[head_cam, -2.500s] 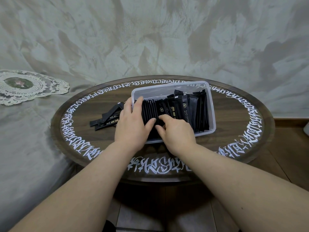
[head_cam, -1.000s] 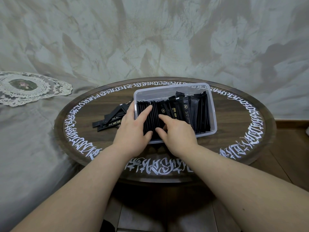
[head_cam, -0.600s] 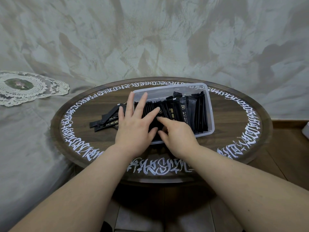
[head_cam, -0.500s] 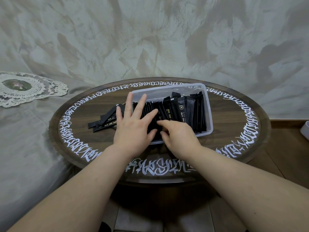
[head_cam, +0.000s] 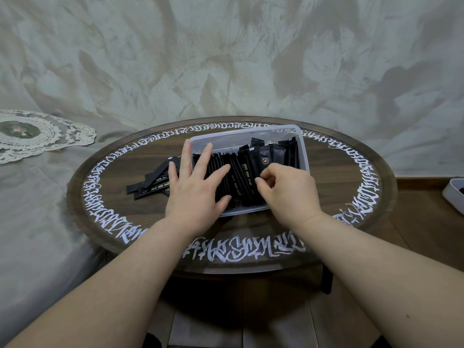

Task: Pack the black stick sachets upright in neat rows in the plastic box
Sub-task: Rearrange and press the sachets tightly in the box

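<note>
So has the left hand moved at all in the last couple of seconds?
Yes. The left hand has opened flat and slid leftward, now straddling the left wall of the plastic box.

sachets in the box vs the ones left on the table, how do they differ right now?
Pose: the sachets in the plastic box stand on edge in a row; the loose sachets on the table lie flat, criss-crossed in a small pile.
Contact: the left hand lies spread over the boxed row and the right hand curls at it; the loose pile sits beside the left hand's little finger, ungripped.
Shared: black stick sachets with pale print.
</note>
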`<state>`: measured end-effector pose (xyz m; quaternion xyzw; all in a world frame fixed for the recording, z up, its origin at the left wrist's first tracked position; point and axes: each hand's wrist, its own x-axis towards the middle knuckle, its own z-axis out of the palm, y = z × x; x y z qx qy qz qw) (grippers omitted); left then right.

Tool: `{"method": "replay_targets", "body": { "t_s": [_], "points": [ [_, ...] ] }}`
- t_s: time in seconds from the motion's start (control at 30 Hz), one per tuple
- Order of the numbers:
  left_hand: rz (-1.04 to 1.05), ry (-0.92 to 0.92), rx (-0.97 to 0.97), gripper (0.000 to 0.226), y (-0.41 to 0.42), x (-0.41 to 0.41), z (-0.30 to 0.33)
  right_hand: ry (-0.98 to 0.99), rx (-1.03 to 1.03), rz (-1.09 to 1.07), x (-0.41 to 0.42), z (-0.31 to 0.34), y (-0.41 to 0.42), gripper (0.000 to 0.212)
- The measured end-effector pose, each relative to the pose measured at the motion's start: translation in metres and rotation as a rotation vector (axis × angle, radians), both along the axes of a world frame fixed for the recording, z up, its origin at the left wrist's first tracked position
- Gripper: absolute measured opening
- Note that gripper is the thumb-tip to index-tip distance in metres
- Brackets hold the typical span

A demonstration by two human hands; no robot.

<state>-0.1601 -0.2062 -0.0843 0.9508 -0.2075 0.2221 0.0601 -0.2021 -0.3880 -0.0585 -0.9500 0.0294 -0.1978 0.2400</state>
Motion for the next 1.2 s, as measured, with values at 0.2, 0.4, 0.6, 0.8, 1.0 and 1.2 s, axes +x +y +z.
{"method": "replay_targets", "body": {
  "t_s": [0.2, 0.4, 0.6, 0.8, 1.0, 1.2],
  "points": [
    [0.000, -0.007, -0.003, 0.063, 0.000, 0.001, -0.002, 0.041, 0.044, -0.018, 0.002, -0.004, 0.006, 0.030],
    [-0.003, 0.007, -0.018, 0.064, 0.001, 0.001, -0.001, 0.142, -0.044, -0.006, 0.002, -0.010, 0.015, 0.036],
    [-0.016, -0.001, -0.038, 0.066, 0.001, 0.001, -0.002, 0.166, -0.100, -0.033, 0.009, -0.011, 0.023, 0.032],
    [0.006, 0.004, -0.042, 0.077, 0.000, 0.000, -0.001, 0.121, -0.039, -0.029, 0.013, -0.013, 0.025, 0.025],
    [-0.026, -0.002, -0.054, 0.070, 0.001, 0.001, -0.002, 0.133, -0.048, 0.000, 0.013, -0.015, 0.026, 0.027],
    [-0.035, -0.034, -0.048, 0.066, 0.001, 0.003, -0.004, 0.184, -0.108, 0.028, 0.012, -0.011, 0.029, 0.035]
  ]
}}
